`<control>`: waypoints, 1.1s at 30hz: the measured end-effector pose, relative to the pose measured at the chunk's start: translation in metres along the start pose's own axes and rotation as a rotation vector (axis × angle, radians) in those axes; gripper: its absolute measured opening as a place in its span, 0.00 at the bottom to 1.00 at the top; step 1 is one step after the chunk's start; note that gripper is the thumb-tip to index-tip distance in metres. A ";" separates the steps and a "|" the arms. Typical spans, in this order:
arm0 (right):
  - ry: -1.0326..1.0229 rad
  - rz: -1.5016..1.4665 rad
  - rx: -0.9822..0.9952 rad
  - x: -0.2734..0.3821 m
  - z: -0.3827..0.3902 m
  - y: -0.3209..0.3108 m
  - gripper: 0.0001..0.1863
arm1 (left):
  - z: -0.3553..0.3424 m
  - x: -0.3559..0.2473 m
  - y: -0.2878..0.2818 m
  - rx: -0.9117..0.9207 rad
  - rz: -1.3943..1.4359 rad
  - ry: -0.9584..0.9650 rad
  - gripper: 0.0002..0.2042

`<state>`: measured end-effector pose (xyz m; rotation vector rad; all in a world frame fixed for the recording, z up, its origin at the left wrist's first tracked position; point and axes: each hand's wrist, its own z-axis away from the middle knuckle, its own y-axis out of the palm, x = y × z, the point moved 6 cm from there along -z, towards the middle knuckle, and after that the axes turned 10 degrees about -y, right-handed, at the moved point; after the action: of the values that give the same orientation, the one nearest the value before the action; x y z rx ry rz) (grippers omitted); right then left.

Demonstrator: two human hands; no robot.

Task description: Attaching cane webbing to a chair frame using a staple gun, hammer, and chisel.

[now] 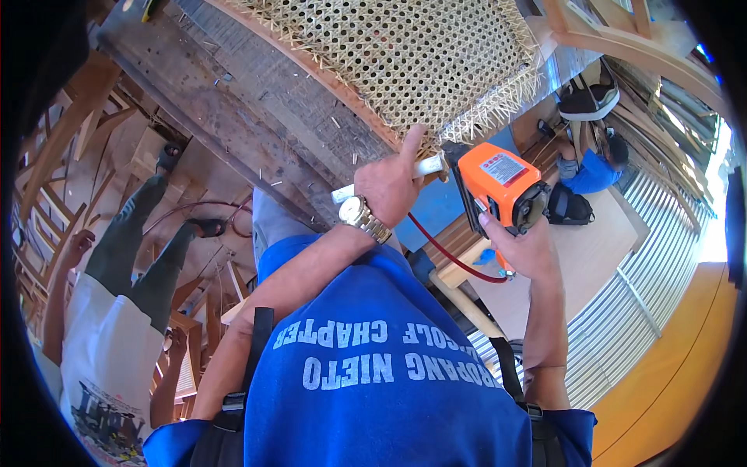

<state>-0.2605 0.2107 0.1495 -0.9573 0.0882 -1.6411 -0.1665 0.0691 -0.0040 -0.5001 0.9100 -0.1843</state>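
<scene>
Far left, a second person (117, 311) in a white shirt and green trousers is seen standing among stacked wooden chair frames (54, 148), arms down, well apart from the work. A red hose (194, 206) is seen curling on the floor near that person's feet.

Moving in, a dark worn workbench (233, 101) is seen crossing the upper middle. On it a wooden frame (311, 70) with a woven cane panel (405, 54) is laid, its frayed strand ends spilling over the lower right edge.

At centre, the left hand (389, 187) is raised to that frayed edge. A gold wristwatch (362, 216) is worn on the wrist. The fingers are closed around a pale, flat strip (428, 166), the thumb stretched up so that its tip is pressed against the cane edge. One end of the strip is seen poking out beside the watch, the other just beside the tool.

Right of that, an orange pneumatic stapler (498, 187) is held in the right hand (525, 249), fingers wrapped shut around its grip from below. Its black nose is set at the cane edge, just beside the left thumb. A red air line (451, 257) is seen looping down from under the tool.

Further right, below the bench, another person in a blue shirt (591, 171) is seen seated on the floor with a dark bag (568, 206) beside them. A corrugated metal wall (646, 288) fills the right side.
</scene>
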 end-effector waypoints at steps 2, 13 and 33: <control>-0.215 0.090 0.022 0.016 -0.007 0.002 0.16 | 0.000 0.000 0.000 0.000 0.013 -0.009 0.36; 0.053 0.100 0.147 0.021 -0.029 0.000 0.17 | 0.001 0.007 0.005 -0.005 0.113 0.000 0.37; 0.115 0.091 0.175 0.040 -0.040 0.008 0.13 | 0.001 0.008 0.002 0.028 0.141 0.027 0.39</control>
<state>-0.2787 0.1571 0.1405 -0.7161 0.0644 -1.5914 -0.1611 0.0683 -0.0104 -0.4066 0.9644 -0.0753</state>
